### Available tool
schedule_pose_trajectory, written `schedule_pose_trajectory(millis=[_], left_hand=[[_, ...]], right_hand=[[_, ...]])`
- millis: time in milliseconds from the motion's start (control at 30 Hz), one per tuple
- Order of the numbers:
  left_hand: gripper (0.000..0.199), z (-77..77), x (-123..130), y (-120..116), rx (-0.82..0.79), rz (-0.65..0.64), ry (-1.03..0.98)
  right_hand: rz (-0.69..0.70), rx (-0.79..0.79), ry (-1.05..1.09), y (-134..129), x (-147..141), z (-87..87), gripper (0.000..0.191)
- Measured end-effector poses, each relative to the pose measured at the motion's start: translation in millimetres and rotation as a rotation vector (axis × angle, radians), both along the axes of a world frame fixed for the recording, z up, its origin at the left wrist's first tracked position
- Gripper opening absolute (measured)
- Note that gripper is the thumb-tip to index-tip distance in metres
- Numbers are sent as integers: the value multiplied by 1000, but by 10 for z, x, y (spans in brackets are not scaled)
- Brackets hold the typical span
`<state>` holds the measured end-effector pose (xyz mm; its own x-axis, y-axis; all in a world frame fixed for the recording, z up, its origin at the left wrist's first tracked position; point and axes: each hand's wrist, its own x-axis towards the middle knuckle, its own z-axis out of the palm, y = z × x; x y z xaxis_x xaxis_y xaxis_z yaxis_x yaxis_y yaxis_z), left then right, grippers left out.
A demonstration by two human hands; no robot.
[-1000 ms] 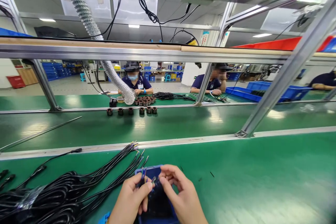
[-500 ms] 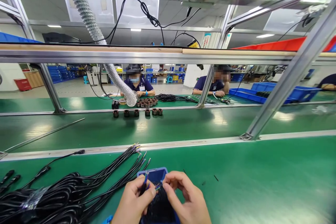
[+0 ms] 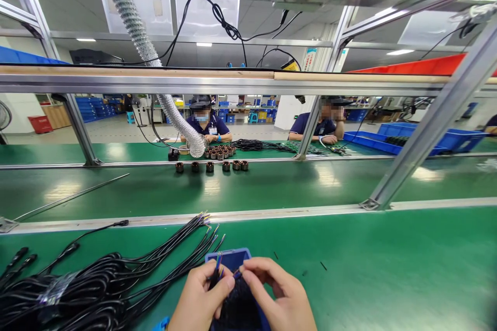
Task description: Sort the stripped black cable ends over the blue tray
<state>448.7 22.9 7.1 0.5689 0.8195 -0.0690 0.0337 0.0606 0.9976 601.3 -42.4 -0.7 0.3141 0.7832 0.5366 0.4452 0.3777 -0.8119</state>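
Observation:
Low in the view, my left hand (image 3: 205, 289) is closed round the end of a black cable, whose thin coloured wires (image 3: 219, 258) stick up between thumb and fingers. My right hand (image 3: 277, 289) pinches the tips of some of those wires, close to the left thumb. Both hands are over a small blue bin (image 3: 233, 254) with dark contents that I cannot make out. To the left lies a taped bundle of black cables (image 3: 97, 279); their stripped ends, with coloured wires showing, point toward the bin.
Small dark scraps (image 3: 323, 266) lie right of the bin. Beyond a metal rail (image 3: 272, 212), several copper-wound stators (image 3: 209, 166) stand on a green belt. A slanted metal post (image 3: 423, 114) rises at right. Two people sit across, and a ducting hose (image 3: 171, 108) hangs down.
My right fingers have drawn closer onto the wire tips beside the left thumb. The left hand keeps its hold on the cable. The whole view has shifted slightly.

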Motion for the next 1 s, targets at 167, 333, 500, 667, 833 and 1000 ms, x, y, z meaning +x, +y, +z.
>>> schedule_pose_trajectory(millis=[167, 333, 500, 667, 833, 1000], left_hand=[[49, 10, 1, -9, 10, 17, 14], [50, -71, 22, 25, 15, 25, -2], [49, -140, 43, 49, 24, 22, -12], [49, -88, 33, 37, 21, 26, 4], [53, -52, 44, 47, 19, 38, 29], [53, -39, 64, 51, -4, 48, 39]], right_hand=[[-88, 58, 89, 13, -7, 38, 10], [-26, -1, -41, 13, -13, 31, 7], [-65, -18, -20, 30, -11, -23, 10], [-69, -7, 36, 42, 25, -18, 11], [-20, 12, -111, 31, -12, 8, 7], [-54, -15, 33, 71, -29, 0, 14]])
